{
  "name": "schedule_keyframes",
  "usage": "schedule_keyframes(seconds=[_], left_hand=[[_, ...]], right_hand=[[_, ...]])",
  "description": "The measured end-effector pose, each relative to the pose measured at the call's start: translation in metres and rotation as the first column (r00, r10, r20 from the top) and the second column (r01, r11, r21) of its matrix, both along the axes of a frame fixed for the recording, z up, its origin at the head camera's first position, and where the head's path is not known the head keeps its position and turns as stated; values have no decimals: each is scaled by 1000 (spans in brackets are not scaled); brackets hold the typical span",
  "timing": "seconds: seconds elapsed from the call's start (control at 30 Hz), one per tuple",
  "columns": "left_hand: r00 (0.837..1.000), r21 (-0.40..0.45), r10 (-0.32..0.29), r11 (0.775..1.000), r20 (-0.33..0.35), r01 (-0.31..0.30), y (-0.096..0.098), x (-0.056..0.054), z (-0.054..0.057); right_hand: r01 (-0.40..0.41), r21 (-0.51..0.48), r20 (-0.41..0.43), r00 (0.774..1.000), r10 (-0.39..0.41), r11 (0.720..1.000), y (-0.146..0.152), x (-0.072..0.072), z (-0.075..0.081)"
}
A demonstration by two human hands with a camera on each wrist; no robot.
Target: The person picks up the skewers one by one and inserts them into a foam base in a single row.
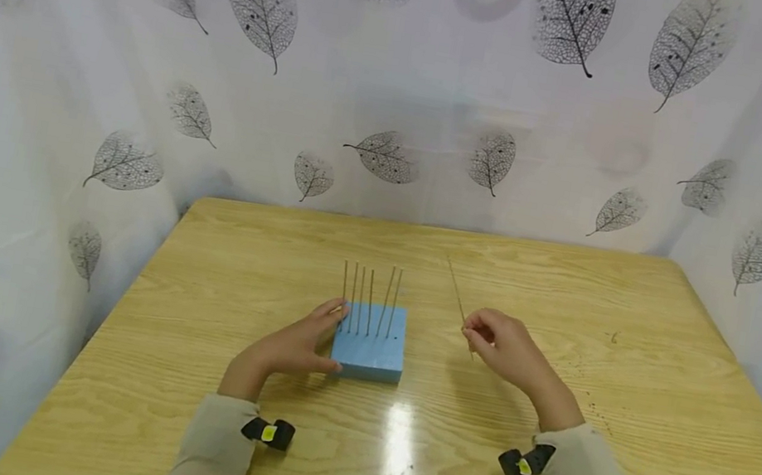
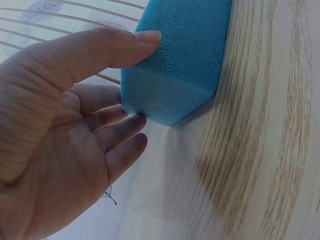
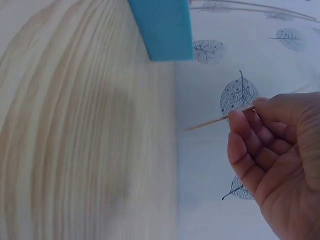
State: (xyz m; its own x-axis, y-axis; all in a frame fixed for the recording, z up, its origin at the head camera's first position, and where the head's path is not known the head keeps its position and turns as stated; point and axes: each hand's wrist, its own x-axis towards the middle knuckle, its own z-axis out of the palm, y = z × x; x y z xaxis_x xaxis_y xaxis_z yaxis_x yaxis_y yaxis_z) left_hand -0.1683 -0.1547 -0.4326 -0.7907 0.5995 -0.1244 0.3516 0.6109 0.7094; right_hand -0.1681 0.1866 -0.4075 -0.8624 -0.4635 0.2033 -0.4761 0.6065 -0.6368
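A blue foam block (image 1: 371,360) lies flat on the table, with several thin wooden sticks (image 1: 370,303) standing up from its top. A small dark hole shows near the top's right side. My left hand (image 1: 290,347) holds the block at its left end; in the left wrist view the thumb (image 2: 125,47) presses the front face and the fingers (image 2: 122,132) touch the end and far side. Right of the block, my right hand (image 1: 509,350) pinches another thin wooden stick (image 1: 456,288) between thumb and fingertips. That stick leans, its lower tip (image 3: 192,129) poking out below the fingers.
The wooden table (image 1: 166,437) runs back to a white curtain (image 1: 420,93) printed with dark leaves, which also hangs at both sides. Small dark crumbs (image 1: 597,412) lie on the table right of my right hand.
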Motion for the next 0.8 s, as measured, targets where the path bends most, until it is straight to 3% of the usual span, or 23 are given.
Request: schedule_keyframes(seconds=[0.17, 0.33, 0.8], left_hand=[[1000, 5, 0, 1000, 3, 0, 0, 0, 1], [1000, 4, -5, 1000, -2, 5, -1, 0, 2], [1000, 0, -11, 1000, -3, 11, -2, 0, 1]], right_hand=[[-43, -109, -75, 997, 35, 993, -18, -3, 5], [-82, -192, -95, 993, 65, 978, -38, -5, 8], [-143, -211, -105, 987, 123, 967, -72, -9, 5]])
